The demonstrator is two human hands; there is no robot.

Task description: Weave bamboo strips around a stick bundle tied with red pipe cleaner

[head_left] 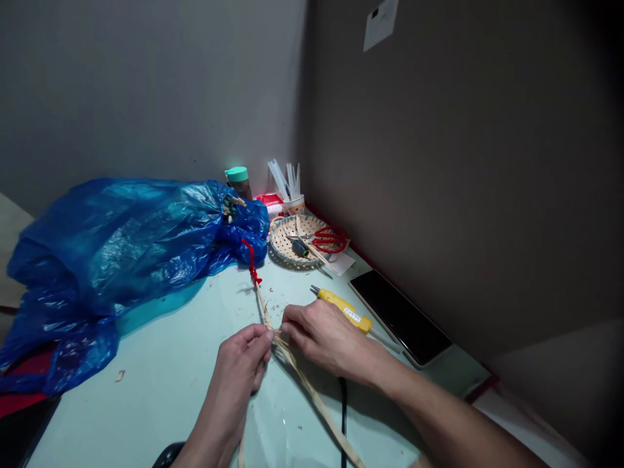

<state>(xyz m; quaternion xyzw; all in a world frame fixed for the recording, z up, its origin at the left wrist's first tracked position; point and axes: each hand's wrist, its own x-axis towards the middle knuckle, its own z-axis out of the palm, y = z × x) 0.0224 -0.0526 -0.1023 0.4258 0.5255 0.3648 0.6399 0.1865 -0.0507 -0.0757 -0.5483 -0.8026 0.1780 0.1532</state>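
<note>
Both my hands meet over pale straw-like strips (pixel 312 393) lying on the light green table (pixel 160 396). My left hand (pixel 244 364) is closed, pinching the strips at its fingertips. My right hand (pixel 324 338) is closed too, pinching the same strips just to the right. A plaited length of the strips (pixel 262 304) runs away from my fingers to a red twisted piece (pixel 251 263). Loose strip ends trail toward me between my forearms.
A yellow glue gun (pixel 344 309) lies just behind my right hand, its black cord running toward me. A dark phone (pixel 400 316) lies by the wall. A woven tray (pixel 292 244) holds red scissors (pixel 331 238). A large blue plastic bag (pixel 112 260) fills the left.
</note>
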